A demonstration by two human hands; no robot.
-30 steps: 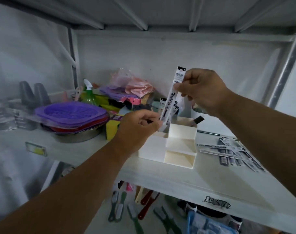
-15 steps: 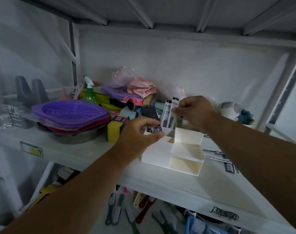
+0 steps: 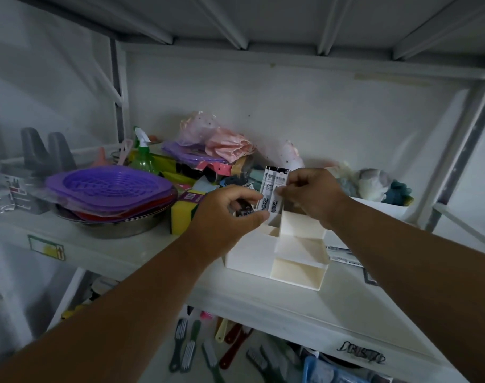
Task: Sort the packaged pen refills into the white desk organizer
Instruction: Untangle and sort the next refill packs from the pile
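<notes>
- Fingers of my right hand (image 3: 314, 196) pinch the upright white-and-black packaged pen refills (image 3: 273, 193), which stand in a far compartment of the tiered white plastic desk organizer (image 3: 277, 252).
- My left hand (image 3: 230, 214) curls round a small dark item I cannot make out, just left of the refills.
- More flat refill packets (image 3: 343, 257) lie right of the organizer on the white shelf (image 3: 305, 308).
- At far left sits a purple plastic basket (image 3: 108, 189).

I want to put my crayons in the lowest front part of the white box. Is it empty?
Empty, as far as shows. The lowest front compartment of the white desk organizer shows only bare cream wall; its floor is partly hidden.
</notes>
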